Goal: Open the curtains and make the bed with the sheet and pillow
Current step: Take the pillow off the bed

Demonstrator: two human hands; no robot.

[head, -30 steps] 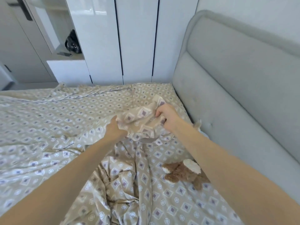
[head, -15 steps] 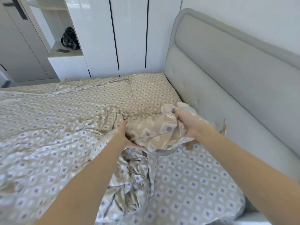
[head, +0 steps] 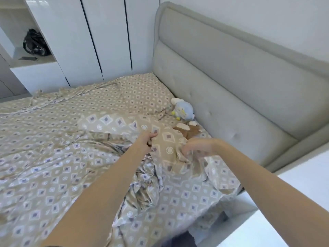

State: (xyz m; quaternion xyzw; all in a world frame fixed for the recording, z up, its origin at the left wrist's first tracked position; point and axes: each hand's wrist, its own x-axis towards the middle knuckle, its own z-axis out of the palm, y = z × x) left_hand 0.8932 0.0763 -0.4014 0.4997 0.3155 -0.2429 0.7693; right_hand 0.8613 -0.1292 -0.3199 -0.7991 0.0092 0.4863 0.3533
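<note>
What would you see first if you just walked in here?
Two hands, the left hand and the right hand, clutching a bunched patterned sheet mid-bed. Behind them, a blue plush toy sits against the grey headboard, with a brown teddy half hidden beside it.

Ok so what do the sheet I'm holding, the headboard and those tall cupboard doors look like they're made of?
Sheet: thin woven cloth with a slight satin sheen, judging by its fine shiny creases; fibre unclear. Headboard: padded upholstery, matte grey-green, with tufted dimples and a piped edge; fabric or faux leather, hard to tell. Cupboard doors: glossy white panels, probably lacquered board, since they mirror light.
</note>
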